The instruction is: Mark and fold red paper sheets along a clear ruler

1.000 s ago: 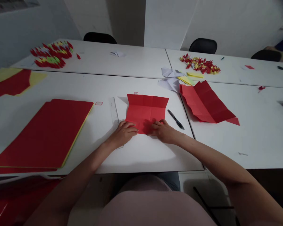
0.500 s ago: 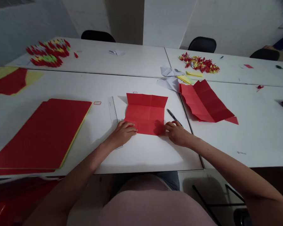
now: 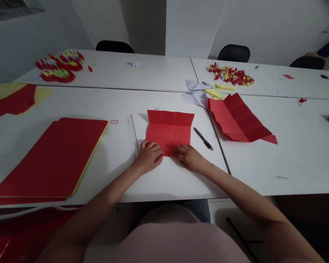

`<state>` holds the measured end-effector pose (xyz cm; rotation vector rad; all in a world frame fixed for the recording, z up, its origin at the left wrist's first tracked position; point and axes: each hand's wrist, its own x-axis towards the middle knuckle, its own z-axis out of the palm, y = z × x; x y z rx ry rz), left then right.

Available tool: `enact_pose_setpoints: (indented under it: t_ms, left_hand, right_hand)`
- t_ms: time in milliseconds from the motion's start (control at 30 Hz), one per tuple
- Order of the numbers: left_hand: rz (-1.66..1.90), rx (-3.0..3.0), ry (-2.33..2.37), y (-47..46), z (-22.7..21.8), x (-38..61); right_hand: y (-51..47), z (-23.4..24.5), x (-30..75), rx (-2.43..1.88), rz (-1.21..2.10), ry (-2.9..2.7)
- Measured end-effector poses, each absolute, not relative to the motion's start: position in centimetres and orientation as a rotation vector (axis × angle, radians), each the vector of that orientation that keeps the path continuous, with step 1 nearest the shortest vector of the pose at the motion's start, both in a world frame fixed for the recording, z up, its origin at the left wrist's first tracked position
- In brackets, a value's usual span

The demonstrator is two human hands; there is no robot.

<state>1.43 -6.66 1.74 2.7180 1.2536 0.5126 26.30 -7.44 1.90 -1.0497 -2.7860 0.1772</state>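
White tables [image 3: 175, 182] fill the room, pushed edge to edge, with a white wall behind them. Nearest, the left hand [image 3: 150, 157] rests with curled fingers on the lower left of a red sheet [image 3: 168, 128], and the right hand [image 3: 189, 158] lies flatter on its lower right, fingers pressed against the paper. Whether either pinches the edge, I cannot tell. The sheet lies flat in front of the person, creased into panels, its lower edge bunched between the hands. A ruler [image 3: 133, 137] lies just left of it, a pen [image 3: 203, 138] just right. Further left sits a stack of red paper [image 3: 49, 157]; to the right, a creased red sheet [image 3: 239, 118]. Paper cranes [image 3: 230, 75] lie heaped on the far table, before black chairs [image 3: 233, 53].
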Motion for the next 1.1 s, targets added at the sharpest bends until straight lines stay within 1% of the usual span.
enact_pose_setpoints:
  t_ms: [133, 333, 700, 1100]
  left_hand:
    - [0.587, 2.621, 1.474, -7.1, 1.4, 2.9]
    - [0.582, 2.571, 1.617, -7.6, 1.1, 3.2]
    - [0.598, 2.508, 1.791, -8.2, 1.0, 0.6]
    - [0.615, 2.246, 2.048, -8.1, 0.8, -1.4]
  right_hand:
    - [-7.2, 0.0, 25.0, -1.058, 0.216, -2.684]
    - [-7.4, -1.4, 25.2, -1.040, 0.258, -2.491]
    - [-7.5, -1.7, 25.5, -0.989, 0.323, -2.438]
    - [-7.4, -1.7, 25.5, -0.988, 0.340, -2.465]
